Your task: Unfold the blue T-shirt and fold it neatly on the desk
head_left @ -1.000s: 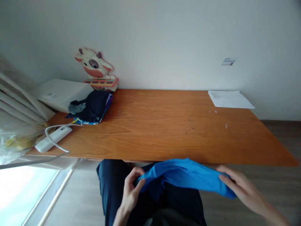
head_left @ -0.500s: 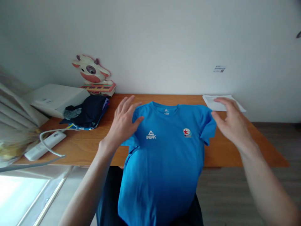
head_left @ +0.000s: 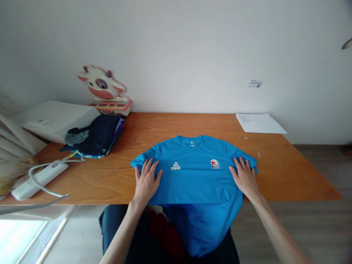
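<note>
A blue T-shirt (head_left: 195, 183) lies front side up on the wooden table (head_left: 288, 176), its collar toward the wall. Its lower part hangs over the front edge above the person's lap. My left hand (head_left: 146, 182) rests spread on the shirt by the left sleeve. Over at the right sleeve, my right hand (head_left: 244, 178) presses flat with its fingers apart. Neither hand grips the cloth.
A white box (head_left: 57, 117), a pile of dark clothes (head_left: 99, 134) and a cow toy with a keyboard (head_left: 106, 90) stand at the back left. In front is a white power strip (head_left: 41, 180) with a cable. White papers (head_left: 260, 123) lie at the back right.
Both hands have come down from the air onto the shirt. The shirt's upper part now lies lower and flatter, with both sleeves spread outward.
</note>
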The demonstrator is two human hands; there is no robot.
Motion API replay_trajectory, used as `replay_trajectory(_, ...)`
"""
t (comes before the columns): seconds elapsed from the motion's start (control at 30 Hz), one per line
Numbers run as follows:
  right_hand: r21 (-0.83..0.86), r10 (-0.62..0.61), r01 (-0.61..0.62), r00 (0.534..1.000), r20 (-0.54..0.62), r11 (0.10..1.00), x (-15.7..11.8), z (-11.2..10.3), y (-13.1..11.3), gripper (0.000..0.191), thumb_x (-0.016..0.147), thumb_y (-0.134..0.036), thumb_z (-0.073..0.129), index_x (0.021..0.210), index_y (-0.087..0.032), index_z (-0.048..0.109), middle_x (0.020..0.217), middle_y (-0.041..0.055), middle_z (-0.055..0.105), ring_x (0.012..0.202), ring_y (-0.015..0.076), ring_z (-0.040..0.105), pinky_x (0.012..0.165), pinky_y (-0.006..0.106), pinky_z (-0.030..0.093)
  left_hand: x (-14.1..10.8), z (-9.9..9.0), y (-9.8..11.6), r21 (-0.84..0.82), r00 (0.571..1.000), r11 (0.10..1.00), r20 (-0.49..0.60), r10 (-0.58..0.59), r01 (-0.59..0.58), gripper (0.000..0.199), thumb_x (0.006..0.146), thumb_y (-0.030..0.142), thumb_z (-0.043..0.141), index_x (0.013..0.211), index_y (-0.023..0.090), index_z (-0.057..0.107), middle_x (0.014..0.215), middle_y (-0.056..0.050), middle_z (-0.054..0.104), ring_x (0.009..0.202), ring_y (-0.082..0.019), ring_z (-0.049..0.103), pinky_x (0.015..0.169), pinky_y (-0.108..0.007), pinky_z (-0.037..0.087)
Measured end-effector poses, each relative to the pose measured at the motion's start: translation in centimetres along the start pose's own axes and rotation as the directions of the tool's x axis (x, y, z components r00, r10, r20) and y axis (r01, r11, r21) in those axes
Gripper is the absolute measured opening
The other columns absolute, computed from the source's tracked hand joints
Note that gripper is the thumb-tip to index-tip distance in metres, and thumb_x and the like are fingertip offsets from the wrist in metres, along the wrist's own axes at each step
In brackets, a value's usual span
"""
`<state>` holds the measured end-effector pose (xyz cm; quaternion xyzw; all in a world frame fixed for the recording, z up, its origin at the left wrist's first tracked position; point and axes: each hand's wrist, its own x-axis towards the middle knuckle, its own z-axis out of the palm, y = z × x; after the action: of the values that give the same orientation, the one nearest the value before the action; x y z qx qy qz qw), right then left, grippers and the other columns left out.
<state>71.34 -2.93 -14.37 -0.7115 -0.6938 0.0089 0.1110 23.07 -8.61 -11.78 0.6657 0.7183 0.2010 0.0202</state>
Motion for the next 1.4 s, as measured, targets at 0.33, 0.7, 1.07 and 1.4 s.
replay_trajectory(0.33,-0.033,-0.032,0.028,0.992,-0.119,0.999,-0.5,-3.7,3.8,0.071,0.108,-0.057,0.035,0.163,-0.014,0.052,0.175,0.0188,0.041,0.159,0.0413,0.041,0.129,0.069,0.029,-3.0,-2.6,-3.2,-0.09,0.99,0.992,-0.103,-0.093,0.084,0.054,0.106,0.02,0.044,0.155,0.029,0.063,0.177,-0.008,0.042,0.171,-0.038,0.017,0.134,-0.077,0.01)
replay_trajectory(0.7,0.017,-0.065,0.063,0.973,0.223,0.998,10.8,-0.5,-7.9,0.101,0.098,-0.089,0.036,0.178,-0.028,0.026,0.186,0.0116,0.012,0.166,0.0575,0.006,0.121,0.091,0.005,11.4,3.5,6.0,-0.046,0.989,0.999,0.149,0.007,0.0,0.087,0.1,0.078,0.05,0.171,0.029,0.043,0.182,-0.012,0.026,0.167,-0.058,0.004,0.117,-0.095,-0.006)
replay_trajectory(1.07,-0.011,-0.136,0.138,0.988,0.066,0.99,7.4,1.0,-6.8,0.101,0.099,-0.089,0.036,0.177,-0.026,0.028,0.185,0.0133,0.016,0.166,0.057,0.011,0.121,0.091,0.008,8.3,3.5,4.3,0.037,0.999,0.999,0.053,0.007,-0.009,0.092,0.101,0.079,0.046,0.174,0.024,0.036,0.183,-0.014,0.023,0.17,-0.05,0.006,0.129,-0.082,0.0)
replay_trajectory(1.4,-0.018,0.194,-0.199,0.969,-0.155,0.98,6.6,-2.2,7.8,0.076,0.105,-0.064,0.036,0.157,-0.013,0.058,0.157,0.0279,0.057,0.143,0.0512,0.052,0.113,0.075,0.041,4.3,-2.0,-10.0,0.072,0.947,0.951,-0.14,-0.289,0.301,0.074,0.106,0.06,0.045,0.164,0.015,0.049,0.17,-0.021,0.049,0.163,-0.045,0.032,0.129,-0.075,0.021)
